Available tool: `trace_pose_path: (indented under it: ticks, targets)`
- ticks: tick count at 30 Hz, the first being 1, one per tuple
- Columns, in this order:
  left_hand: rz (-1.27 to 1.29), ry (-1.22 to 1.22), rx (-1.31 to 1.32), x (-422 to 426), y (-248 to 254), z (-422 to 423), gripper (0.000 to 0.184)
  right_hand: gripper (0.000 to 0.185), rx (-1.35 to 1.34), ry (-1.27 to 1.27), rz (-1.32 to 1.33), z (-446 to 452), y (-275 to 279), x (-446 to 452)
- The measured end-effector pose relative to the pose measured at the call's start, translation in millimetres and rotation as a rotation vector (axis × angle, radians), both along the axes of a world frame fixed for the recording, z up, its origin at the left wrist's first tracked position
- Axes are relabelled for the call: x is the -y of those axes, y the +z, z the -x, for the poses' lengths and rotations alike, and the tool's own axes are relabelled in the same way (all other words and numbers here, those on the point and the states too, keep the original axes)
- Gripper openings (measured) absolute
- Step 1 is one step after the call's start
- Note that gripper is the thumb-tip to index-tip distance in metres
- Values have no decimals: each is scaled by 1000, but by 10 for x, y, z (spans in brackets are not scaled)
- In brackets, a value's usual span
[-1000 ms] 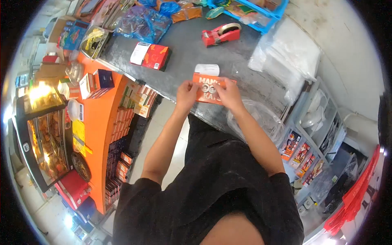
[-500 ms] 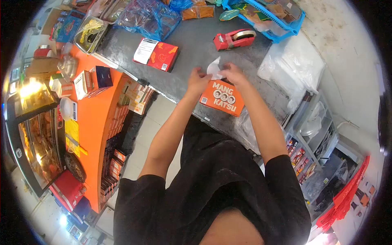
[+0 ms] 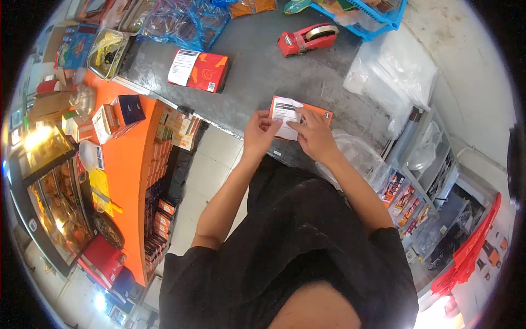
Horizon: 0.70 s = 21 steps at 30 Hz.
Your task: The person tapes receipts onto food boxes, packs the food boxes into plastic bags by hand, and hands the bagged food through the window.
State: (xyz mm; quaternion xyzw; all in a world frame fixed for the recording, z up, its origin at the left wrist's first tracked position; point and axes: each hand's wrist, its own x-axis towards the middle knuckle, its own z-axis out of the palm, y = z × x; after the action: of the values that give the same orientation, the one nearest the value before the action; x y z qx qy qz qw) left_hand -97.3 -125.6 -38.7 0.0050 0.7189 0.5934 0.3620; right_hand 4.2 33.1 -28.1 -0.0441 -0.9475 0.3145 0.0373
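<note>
A white printed receipt lies over the left part of an orange takeaway box on the dark table. My left hand is at the box's left edge, fingers curled and thumb on the receipt's lower left. On the receipt's right edge, the fingers and thumb of my right hand close over the paper and hide part of the box top. Further back to the left sits a red box with a similar white slip on it. Behind my hands stands a red tape dispenser.
Clear plastic bags lie at the table's right side. A blue basket and blue plastic packs line the far edge. To the left are a plastic tub, an orange counter and a lit glass food case.
The receipt, lifted and curled before, now lies flat on the box, covering its front lettering. Both hands have come lower and nearer to me. The view has shifted slightly.
</note>
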Motion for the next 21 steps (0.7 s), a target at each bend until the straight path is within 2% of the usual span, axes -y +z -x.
trace_pose_path:
  ticks: [1,2,4,5,7,8,9,10,12,13,15,20,21]
  targets:
    - [0,15,-41,-2,-124,-59,50,35,-1,-5,3,-28,43,12]
    - [1,11,-43,-20,-119,-70,50,36,-1,-10,-41,-42,115,9]
    - [340,-28,-311,-72,-108,-69,59,37,-6,-15,-89,-64,137,-20]
    - [340,-31,-312,-79,-122,-89,59,40,19,44,-100,-96,105,-24]
    - [473,-62,-768,-62,-196,-135,68,44,43,100,-109,-141,95,-63]
    - [472,-62,-772,-13,-306,-156,68,54,50,108,-79,-129,142,-112]
    - [324,-107,-603,46,-422,-171,70,65,56,117,-50,-101,176,-152]
    - [177,-151,-432,98,-542,-197,72,65,53,114,-50,-51,184,-170]
    - [170,-139,-427,102,-360,-237,72,88,83,8,-81,56,171,-157]
    - [159,-126,-424,100,-288,-253,72,88,82,5,-79,78,82,-121]
    - [121,-104,-403,100,-334,-261,72,100,82,14,-197,133,-118,-20]
    - [60,-105,-365,154,-369,-192,69,104,34,28,-209,287,-178,101]
    - [39,-100,-279,182,-349,-163,67,105,-7,59,-211,299,-153,75]
